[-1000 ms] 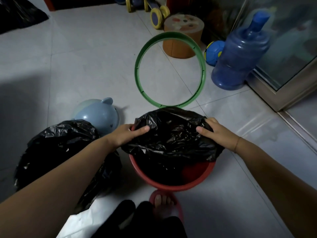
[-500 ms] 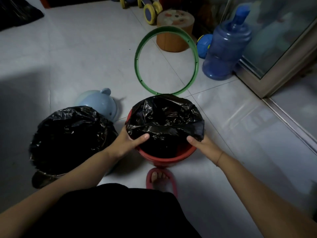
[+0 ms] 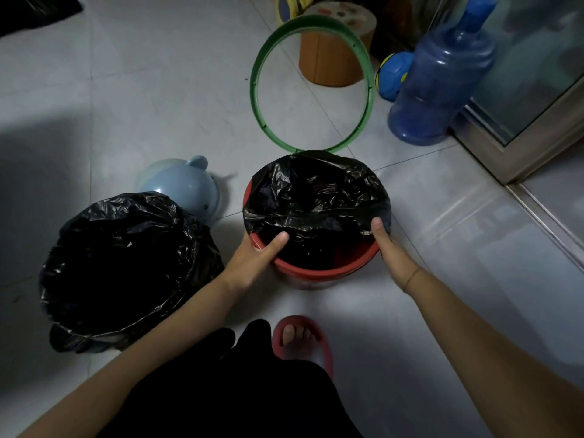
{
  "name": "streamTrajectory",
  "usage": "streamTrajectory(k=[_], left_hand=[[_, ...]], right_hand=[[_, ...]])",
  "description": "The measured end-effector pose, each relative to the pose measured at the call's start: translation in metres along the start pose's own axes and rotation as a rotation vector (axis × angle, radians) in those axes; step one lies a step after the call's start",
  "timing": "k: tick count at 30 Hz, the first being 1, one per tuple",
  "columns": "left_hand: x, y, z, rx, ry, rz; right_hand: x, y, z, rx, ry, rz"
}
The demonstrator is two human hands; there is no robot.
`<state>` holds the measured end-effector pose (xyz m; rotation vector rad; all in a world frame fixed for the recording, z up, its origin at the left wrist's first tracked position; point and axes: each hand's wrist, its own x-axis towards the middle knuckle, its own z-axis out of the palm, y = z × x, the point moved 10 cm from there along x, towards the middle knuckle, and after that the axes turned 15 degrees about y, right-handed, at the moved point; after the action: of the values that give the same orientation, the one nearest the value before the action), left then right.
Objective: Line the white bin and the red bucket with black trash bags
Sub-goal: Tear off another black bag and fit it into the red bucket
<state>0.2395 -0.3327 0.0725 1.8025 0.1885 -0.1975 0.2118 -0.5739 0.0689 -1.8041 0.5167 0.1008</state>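
The red bucket (image 3: 319, 275) stands on the tiled floor in front of me. A black trash bag (image 3: 316, 197) is draped over its far and side rim, while the near rim shows bare red. My left hand (image 3: 256, 257) grips the bag's edge at the bucket's left rim, thumb inside. My right hand (image 3: 390, 251) grips the bag's edge at the right rim. To the left, the bin is wholly covered by another black trash bag (image 3: 126, 263), folded over its rim; no white shows.
A green ring (image 3: 311, 83) lies on the floor behind the bucket. A light blue lid (image 3: 186, 188) sits left of it. A blue water jug (image 3: 442, 80), an orange stool (image 3: 335, 52) and a ball (image 3: 392, 74) stand behind. My red slipper (image 3: 303, 343) is below.
Both hands slid from the bucket's far rim toward its near sides, pulling the bag's edge down over the rim. The view rose and pulled back.
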Motion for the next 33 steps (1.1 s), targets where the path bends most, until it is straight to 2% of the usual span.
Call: streamTrajectory(k=[4,8,10,13,16,19,22,28,33], left_hand=[[-0.004,-0.007,0.005,-0.035,-0.062,-0.080],[-0.011,-0.009,-0.014,-0.037,0.147,-0.092],[-0.012,0.001,-0.027,0.144,0.263,0.008],[-0.014,0.036,-0.035,0.492,0.328,0.318],[-0.009,0.062,-0.020,0.769,0.184,0.564],[0.001,0.066,-0.010,0.925,0.035,0.605],[-0.004,0.061,-0.005,0.933,-0.023,0.609],[-0.010,0.061,-0.004,0.803,0.013,0.608],[-0.020,0.065,-0.001,0.731,0.047,0.668]], right_hand=[[-0.001,-0.001,-0.002,-0.039,-0.056,-0.011],[0.003,-0.001,-0.017,-0.091,-0.007,-0.068],[0.001,-0.001,-0.027,-0.144,0.021,-0.088],[0.002,-0.017,-0.046,-0.298,0.074,-0.244],[0.003,-0.045,-0.051,-0.524,0.060,-0.447],[0.001,-0.059,-0.036,-0.734,-0.074,-0.541],[0.002,-0.059,-0.027,-0.876,-0.112,-0.600],[-0.004,-0.075,-0.030,-0.835,0.061,-0.705],[-0.016,-0.079,-0.011,-0.797,-0.019,-0.725]])
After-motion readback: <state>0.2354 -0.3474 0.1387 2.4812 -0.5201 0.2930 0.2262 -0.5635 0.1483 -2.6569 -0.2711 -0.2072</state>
